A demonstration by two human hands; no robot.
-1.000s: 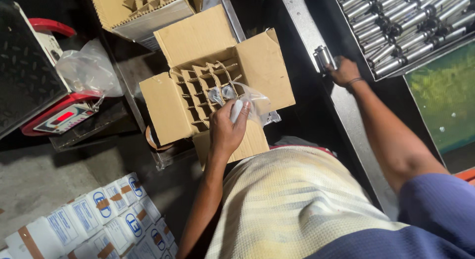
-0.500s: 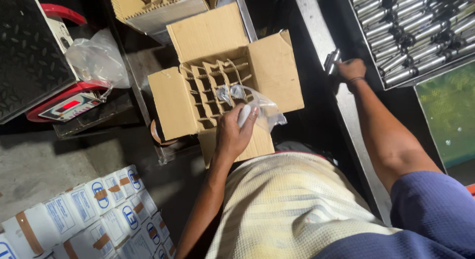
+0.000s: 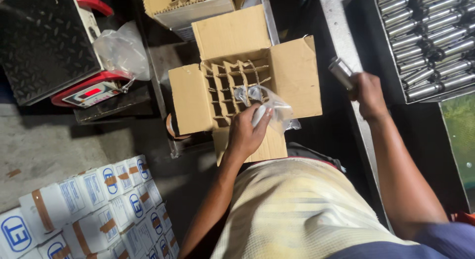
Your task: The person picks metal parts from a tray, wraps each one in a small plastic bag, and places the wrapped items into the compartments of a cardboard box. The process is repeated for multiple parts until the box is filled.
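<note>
Left hand (image 3: 246, 133): closing around a pale cylinder sleeved in a clear bag (image 3: 269, 105), holding it over the near right cells of the box (image 3: 297, 76). Fingers are wrapping the piece; its lower end is pointing toward the divider grid (image 3: 225, 91).

Right hand (image 3: 368, 93): gripping a metal cylinder (image 3: 341, 71) out to the side, beside the tray (image 3: 428, 41) of like cylinders, well apart from the box.

Box: sitting open in front of the person, four flaps spreading outward, cardboard grid inside.

Step in hand, as judged: the bagged piece is being seated into a cell while the other hand is bringing over a bare one. The next move is calling for the piece to line up upright with one free cell and for the loose bag to go down with it without catching on the thin dividers.

Nearby: scale (image 3: 91, 93) with a red frame and lit display at left; crumpled bag (image 3: 123, 49) just beside it; second gridded box (image 3: 188, 7) behind; white cartons (image 3: 94, 209) stacking at lower left.

Hard to make out: which cells are already filled, since the grid is lying in shadow; the exact cell under the left hand, since hand and plastic are covering it; the far edges of the tray and the second box, cut off by the frame; a round brown object under the box's left flap, mostly hidden.
</note>
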